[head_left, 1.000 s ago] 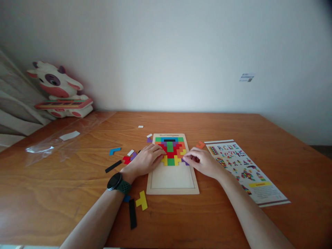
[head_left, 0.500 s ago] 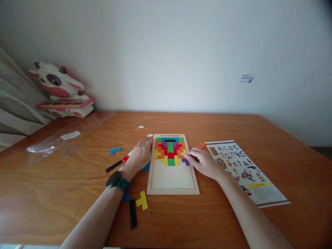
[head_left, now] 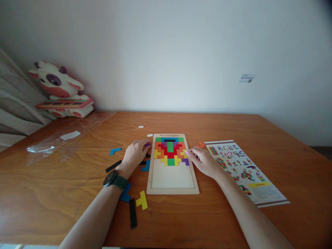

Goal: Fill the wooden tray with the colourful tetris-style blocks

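A wooden puzzle board (head_left: 171, 191) lies in front of me, its upper half filled with coloured block pieces and its lower half bare. At the board's left edge, my left hand (head_left: 135, 154) pinches a purple puzzle piece (head_left: 147, 144), mostly covered by the fingers. Beneath and beside that hand lie a blue piece (head_left: 146, 166) and some black ones, partly hidden. My right hand (head_left: 203, 160) is closed, its fingertips at the board's right edge by a yellow piece; whether they hold anything is hidden. Just below them a purple piece (head_left: 185, 161) sits in the board.
Loose pieces on the left include a yellow one (head_left: 142, 200), a black bar (head_left: 132, 213) and a small blue one (head_left: 115, 151). An orange piece (head_left: 200, 145) lies near a printed pattern sheet (head_left: 269, 193). Clear plastic wrap (head_left: 49, 147) and a cow toy keyboard (head_left: 64, 103) stand farther left.
My left hand has drawn slightly left, off the board's edge, and the purple piece now shows at its fingertips. My right hand has shifted only a little, uncovering more of the board's edge.
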Tool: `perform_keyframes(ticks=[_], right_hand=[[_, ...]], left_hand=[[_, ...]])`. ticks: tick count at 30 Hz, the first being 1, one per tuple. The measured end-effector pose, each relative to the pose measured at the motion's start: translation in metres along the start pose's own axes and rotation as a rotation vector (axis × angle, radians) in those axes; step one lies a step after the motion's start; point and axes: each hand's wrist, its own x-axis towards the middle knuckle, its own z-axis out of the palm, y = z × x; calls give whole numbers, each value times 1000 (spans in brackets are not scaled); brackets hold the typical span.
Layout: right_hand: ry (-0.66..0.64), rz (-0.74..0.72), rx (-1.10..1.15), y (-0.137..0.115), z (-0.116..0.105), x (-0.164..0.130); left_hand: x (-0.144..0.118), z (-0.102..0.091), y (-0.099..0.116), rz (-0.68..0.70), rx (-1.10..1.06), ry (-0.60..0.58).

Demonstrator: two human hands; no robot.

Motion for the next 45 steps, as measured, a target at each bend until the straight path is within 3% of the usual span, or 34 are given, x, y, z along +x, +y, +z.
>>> perform_keyframes(ticks=[12, 15, 22, 27, 34, 45], right_hand=[[-18, -20, -10, 2, 1, 0], [-22, -27, -5, 1, 1, 0], [-32, -29, -14, 1, 0, -1], [-32, -30, -23, 1, 0, -1], [-34, -37, -22, 1, 0, 0], [-32, -40, -3, 0, 0, 0]], left_hand=[[1, 0, -1, 55, -36, 47], [0, -3, 2, 68, -62, 21], [1, -12, -10, 262, -158, -96], [3, -11, -24, 165, -145, -97], [2, -10, -22, 193, -51, -56], [5, 0, -30, 15, -252, -51]])
